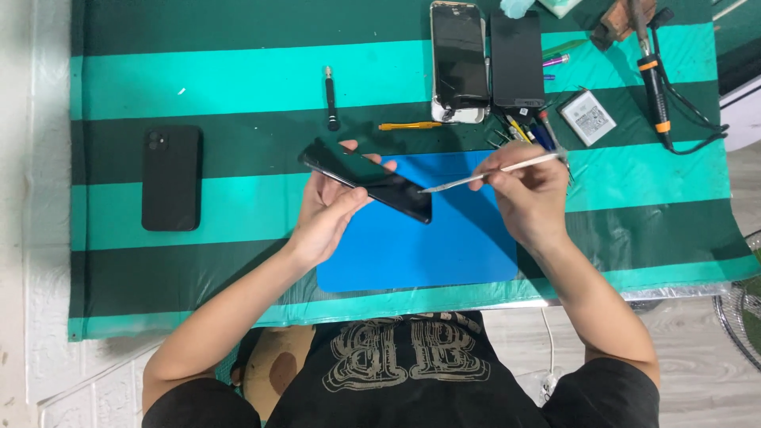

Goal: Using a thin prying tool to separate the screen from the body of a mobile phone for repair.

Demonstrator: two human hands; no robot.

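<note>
My left hand [329,210] holds a black phone [369,179] tilted above a blue mat [444,238], fingers wrapped under its long edge. My right hand [527,190] grips a thin metal pry tool [483,176] like a pen. The tool's tip touches the phone's lower right end.
The table is covered by a green striped cloth [238,79]. On it lie a black phone in a case [171,177] at left, a small screwdriver [331,98], an orange pry tool [408,125], two phones [483,59] at the back, a battery [587,117], and a soldering iron [654,75].
</note>
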